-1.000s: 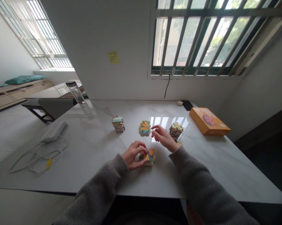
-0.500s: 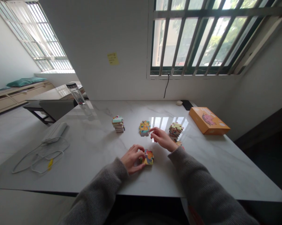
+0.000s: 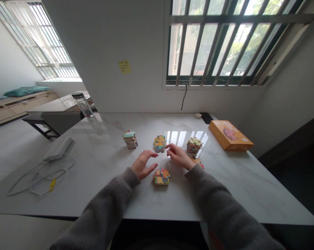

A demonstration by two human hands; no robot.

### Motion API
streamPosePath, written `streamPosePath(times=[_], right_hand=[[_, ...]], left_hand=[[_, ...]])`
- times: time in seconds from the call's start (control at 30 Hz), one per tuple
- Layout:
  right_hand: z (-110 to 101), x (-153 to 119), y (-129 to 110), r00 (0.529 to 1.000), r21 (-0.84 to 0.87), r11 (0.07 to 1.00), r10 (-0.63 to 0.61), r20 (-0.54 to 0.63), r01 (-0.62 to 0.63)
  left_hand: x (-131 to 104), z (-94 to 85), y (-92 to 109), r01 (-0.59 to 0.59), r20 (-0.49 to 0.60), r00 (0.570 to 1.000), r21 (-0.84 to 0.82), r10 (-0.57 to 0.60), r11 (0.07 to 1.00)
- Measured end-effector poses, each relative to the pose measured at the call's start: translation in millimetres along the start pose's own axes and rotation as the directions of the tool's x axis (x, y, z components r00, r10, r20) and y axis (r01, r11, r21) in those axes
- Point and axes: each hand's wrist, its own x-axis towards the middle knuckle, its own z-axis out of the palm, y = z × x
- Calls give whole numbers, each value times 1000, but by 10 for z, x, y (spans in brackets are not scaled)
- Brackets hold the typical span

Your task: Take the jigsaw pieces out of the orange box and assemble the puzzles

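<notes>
Puzzle pieces lie on the white marbled table in several groups. The nearest pile (image 3: 161,176) sits in front of me, just right of my left hand (image 3: 144,164), whose thumb and fingers are apart and hold nothing. Farther off, a middle pile (image 3: 160,143) is close to the fingertips of my right hand (image 3: 178,155). Those fingers are bent together, and whatever they might hold is too small to make out. A tall stack (image 3: 130,139) stands at the left, another stack (image 3: 194,146) behind my right hand. Some pieces (image 3: 198,162) lie beside my right wrist.
An orange box (image 3: 230,135) rests at the right, with a black phone (image 3: 207,117) and a small white case (image 3: 198,115) behind it. At the left are a glass bottle (image 3: 83,105), a white device (image 3: 58,149) and its cable.
My left hand has let go of the nearest pile and moved up and left, its fingers now spread. My right hand has barely moved. The view has shifted slightly.
</notes>
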Motion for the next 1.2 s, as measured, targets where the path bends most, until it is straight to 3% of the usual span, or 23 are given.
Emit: streamPosePath(times=[0.13,0.27,0.5,0.7,0.87,1.03,1.2], right_hand=[[23,5,33,1000,-51,999,-13,-9,13],[37,3,30,1000,-71,997,-12,-16,11],[58,-13,-24,1000,-80,997,-20,-3,20],[76,-32,-66,1000,-79,997,-12,-6,11],[85,-53,-88,1000,-66,997,-29,-11,28],[58,-26,-64,999,-74,997,-35,-36,32],[64,-21,36,993,-289,954,-102,-60,81]], left_hand=[[330,106,-410,33,50,998,208,-45,978],[574,288,-698,109,9,993,311,-118,944],[829,453,-823,205,-35,978,273,-204,940],[1038,469,-932,271,108,948,210,-298,939],[1000,487,-946,237,135,956,171,-261,956],[825,552,-895,142,108,984,36,-145,989],[661,563,-828,123,8,992,118,-125,985]])
